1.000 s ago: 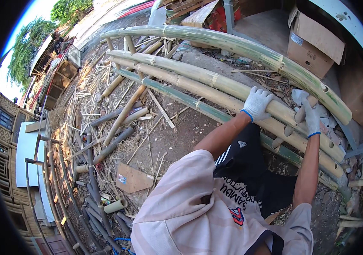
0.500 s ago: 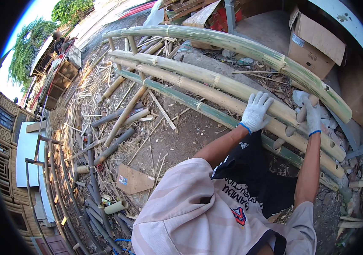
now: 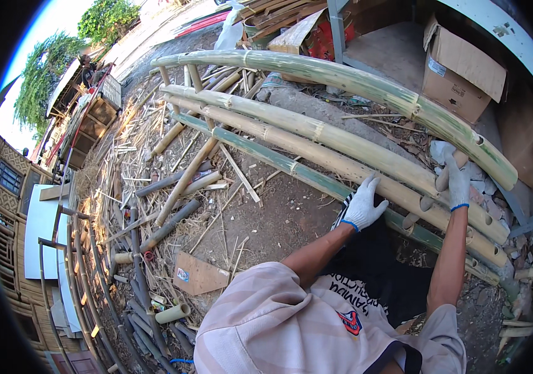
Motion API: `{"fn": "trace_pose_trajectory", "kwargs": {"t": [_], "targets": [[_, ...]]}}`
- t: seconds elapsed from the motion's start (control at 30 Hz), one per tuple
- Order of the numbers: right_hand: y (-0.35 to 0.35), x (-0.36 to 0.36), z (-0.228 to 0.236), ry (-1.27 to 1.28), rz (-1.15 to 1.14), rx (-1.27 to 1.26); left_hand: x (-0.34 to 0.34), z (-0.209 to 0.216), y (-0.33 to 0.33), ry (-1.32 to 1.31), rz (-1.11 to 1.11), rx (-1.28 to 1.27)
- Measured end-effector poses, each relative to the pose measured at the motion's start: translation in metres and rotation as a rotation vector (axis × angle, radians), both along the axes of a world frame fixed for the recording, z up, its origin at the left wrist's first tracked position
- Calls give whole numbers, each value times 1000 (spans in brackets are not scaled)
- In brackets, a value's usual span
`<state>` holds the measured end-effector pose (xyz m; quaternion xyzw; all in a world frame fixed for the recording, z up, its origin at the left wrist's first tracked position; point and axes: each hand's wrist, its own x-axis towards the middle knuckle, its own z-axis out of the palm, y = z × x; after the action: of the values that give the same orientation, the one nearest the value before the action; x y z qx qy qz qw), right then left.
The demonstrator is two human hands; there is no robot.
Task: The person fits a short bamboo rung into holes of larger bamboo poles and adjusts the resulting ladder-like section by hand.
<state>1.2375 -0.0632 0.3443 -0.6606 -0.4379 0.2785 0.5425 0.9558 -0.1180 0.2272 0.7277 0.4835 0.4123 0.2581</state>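
Note:
A bamboo frame of several long poles stretches across in front of me. Its outermost pole [image 3: 341,71] is pale with green streaks; the inner poles [image 3: 304,128] are tan, and the one nearest me [image 3: 260,153] is green. Short round bamboo crosspieces [image 3: 442,181] sit between the poles at the right end, where the poles have cut holes. My gloved right hand [image 3: 458,182] is closed around a crosspiece near the outermost pole. My gloved left hand [image 3: 365,204] is open, thumb apart, at the near tan pole; whether its fingertips press on it is unclear.
A cardboard box [image 3: 463,71] stands beyond the right end, by a grey metal post [image 3: 337,31]. Bamboo offcuts and slivers [image 3: 182,218] litter the ground at left, with a brown board piece [image 3: 199,273]. Another curved bamboo frame [image 3: 85,268] stands at far left.
My left hand has come off the paler inner pole and moved toward me, to the near tan pole. My right hand stays at the crosspiece. The view has shifted slightly.

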Motion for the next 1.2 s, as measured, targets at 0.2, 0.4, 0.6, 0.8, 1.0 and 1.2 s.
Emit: {"fn": "trace_pose_trajectory", "kwargs": {"t": [0.2,0.4,0.6,0.8,1.0,1.2], "targets": [[-10,35,-18,-45,-105,96,16,52,1,-123,-150,-33],[-5,-8,-10,-186,-205,230,45,111,34,-422,-268,-160],[-24,-17,25,-77,-106,31,96,126,68,-513,-463,-203],[-25,-3,8,-148,-143,76,134,142,71,-482,-601,-265],[-27,-7,6,-113,-122,63,135,148,69,-492,-563,-324],[-30,-15,28,-114,-101,-48,135,126,100,-985,-624,-714]]}}
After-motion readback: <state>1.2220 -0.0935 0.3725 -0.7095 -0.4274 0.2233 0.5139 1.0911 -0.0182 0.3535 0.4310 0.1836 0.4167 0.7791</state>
